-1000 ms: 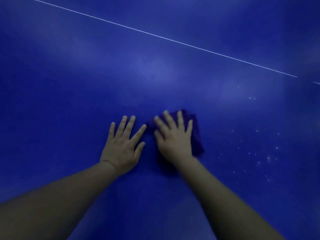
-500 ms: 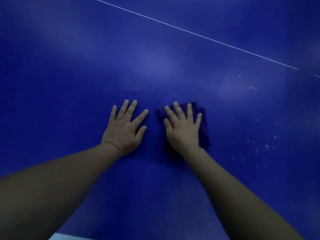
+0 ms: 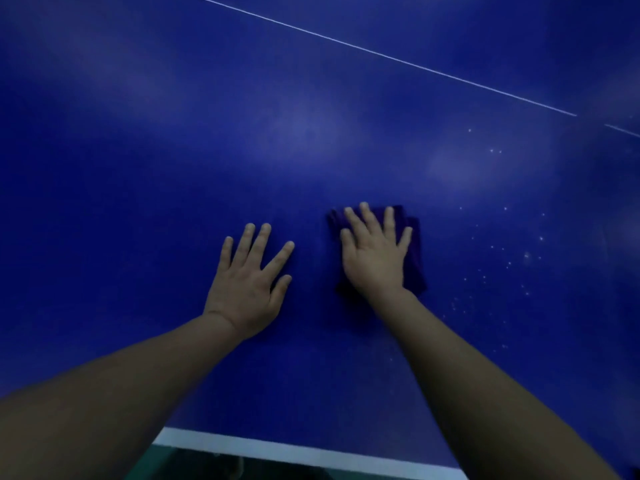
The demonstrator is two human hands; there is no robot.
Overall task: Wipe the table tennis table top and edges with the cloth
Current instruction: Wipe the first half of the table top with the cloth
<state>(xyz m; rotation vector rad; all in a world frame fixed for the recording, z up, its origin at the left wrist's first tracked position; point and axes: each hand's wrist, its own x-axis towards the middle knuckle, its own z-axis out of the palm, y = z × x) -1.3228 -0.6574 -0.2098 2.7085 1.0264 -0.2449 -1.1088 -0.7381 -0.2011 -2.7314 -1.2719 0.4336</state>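
Note:
A blue table tennis table top (image 3: pixel 138 168) fills the view. A dark purple folded cloth (image 3: pixel 414 258) lies flat on it right of centre. My right hand (image 3: pixel 375 252) presses on the cloth with fingers straight and spread, covering most of it. My left hand (image 3: pixel 247 278) rests flat on the bare table to the left of the cloth, fingers spread, holding nothing.
A thin white centre line (image 3: pixel 381 55) runs diagonally across the far part of the table. The white near edge band (image 3: pixel 277 448) shows at the bottom, with green floor (image 3: pixel 152 462) below it. Small white specks (image 3: pixel 512 261) dot the surface right of the cloth.
Both hands and the cloth have slid toward the near side of the table. The white near edge has come into view at the bottom.

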